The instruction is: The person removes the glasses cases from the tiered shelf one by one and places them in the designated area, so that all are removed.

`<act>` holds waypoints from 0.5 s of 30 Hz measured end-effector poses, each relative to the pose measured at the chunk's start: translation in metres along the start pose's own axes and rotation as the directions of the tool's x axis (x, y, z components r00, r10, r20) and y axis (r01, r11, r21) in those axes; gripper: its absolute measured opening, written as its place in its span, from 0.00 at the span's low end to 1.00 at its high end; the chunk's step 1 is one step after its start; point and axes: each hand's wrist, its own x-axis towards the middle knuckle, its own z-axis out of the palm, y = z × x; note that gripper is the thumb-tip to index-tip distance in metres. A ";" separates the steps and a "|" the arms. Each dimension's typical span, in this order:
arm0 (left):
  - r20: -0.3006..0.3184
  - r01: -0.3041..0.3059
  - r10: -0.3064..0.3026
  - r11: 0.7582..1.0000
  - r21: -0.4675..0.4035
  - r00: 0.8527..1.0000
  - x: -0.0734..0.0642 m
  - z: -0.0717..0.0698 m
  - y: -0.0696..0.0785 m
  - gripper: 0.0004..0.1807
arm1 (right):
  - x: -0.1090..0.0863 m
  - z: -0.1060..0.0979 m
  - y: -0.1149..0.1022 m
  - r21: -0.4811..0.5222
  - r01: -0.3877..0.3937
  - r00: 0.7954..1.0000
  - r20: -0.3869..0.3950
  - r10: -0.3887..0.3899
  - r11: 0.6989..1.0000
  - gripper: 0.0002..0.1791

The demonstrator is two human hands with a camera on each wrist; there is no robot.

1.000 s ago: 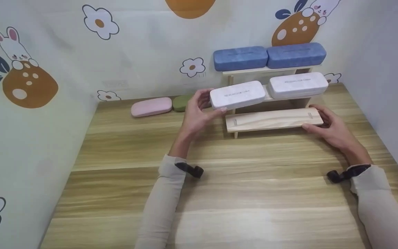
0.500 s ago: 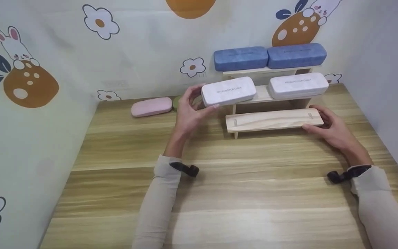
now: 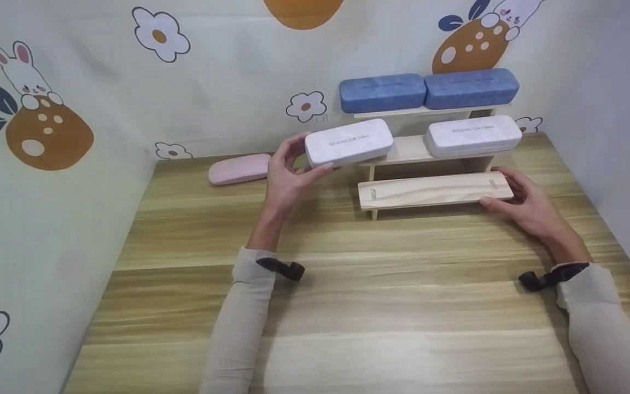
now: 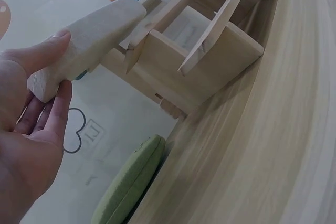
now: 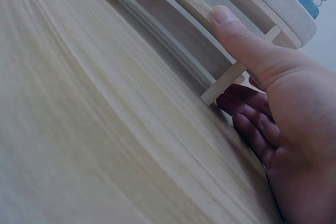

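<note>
My left hand (image 3: pixel 286 183) grips the left end of a white glasses case (image 3: pixel 350 142), thumb on its near side and fingers behind it. In the left wrist view this case (image 4: pixel 94 35) is tilted and raised beside the wooden step stand (image 4: pixel 184 77). A second white glasses case (image 3: pixel 473 135) lies on the right part of the stand's middle step. My right hand (image 3: pixel 534 208) holds the right end of the bare lowest step (image 3: pixel 435 190). Seen from the right wrist, the thumb (image 5: pixel 231 27) lies over the step's edge and the other fingers are low behind the leg (image 5: pixel 223 83).
Two blue glasses cases (image 3: pixel 383 93) sit side by side on the top step. A pink case (image 3: pixel 240 169) lies on the table (image 3: pixel 348 306) at the back left. A green case (image 4: pixel 131 182), hidden behind my left hand in the head view, lies by the patterned wall (image 3: pixel 227 82).
My left hand has lifted the white glasses case away from the middle step and moved left with it, baring the step's left part. The right hand has stayed on the lowest step.
</note>
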 end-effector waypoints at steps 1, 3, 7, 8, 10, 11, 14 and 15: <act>-0.002 0.008 -0.008 1.000 -0.001 1.000 0.000 -0.002 -0.001 0.43 | 0.000 0.000 0.000 -0.001 -0.001 1.000 0.001 0.001 1.000 0.41; -0.003 0.021 -0.021 1.000 -0.001 1.000 -0.001 -0.007 -0.002 0.43 | 0.000 0.000 -0.001 -0.003 -0.003 1.000 0.000 0.003 1.000 0.41; -0.001 0.031 -0.031 0.999 0.008 1.000 -0.004 -0.017 -0.003 0.43 | 0.000 0.000 -0.002 -0.005 -0.021 1.000 -0.003 0.021 1.000 0.40; -0.002 0.030 -0.030 1.000 0.008 1.000 -0.005 -0.019 -0.003 0.43 | 0.000 0.000 -0.002 -0.007 -0.024 1.000 -0.003 0.024 1.000 0.40; -0.006 0.030 -0.030 1.000 0.010 1.000 -0.005 -0.023 -0.004 0.44 | 0.000 0.000 -0.002 -0.011 -0.027 1.000 -0.004 0.027 1.000 0.40; -0.008 0.030 -0.030 1.000 0.009 1.000 -0.006 -0.025 -0.004 0.44 | 0.000 0.000 -0.002 -0.012 -0.026 1.000 -0.004 0.026 1.000 0.41; -0.013 0.034 -0.033 0.999 0.013 0.999 -0.007 -0.031 -0.004 0.43 | 0.000 0.000 -0.002 -0.011 -0.021 1.000 -0.004 0.021 1.000 0.40; -0.011 0.036 -0.036 0.999 0.014 0.999 -0.007 -0.032 -0.005 0.43 | 0.000 0.000 -0.002 -0.007 -0.018 1.000 -0.004 0.018 1.000 0.40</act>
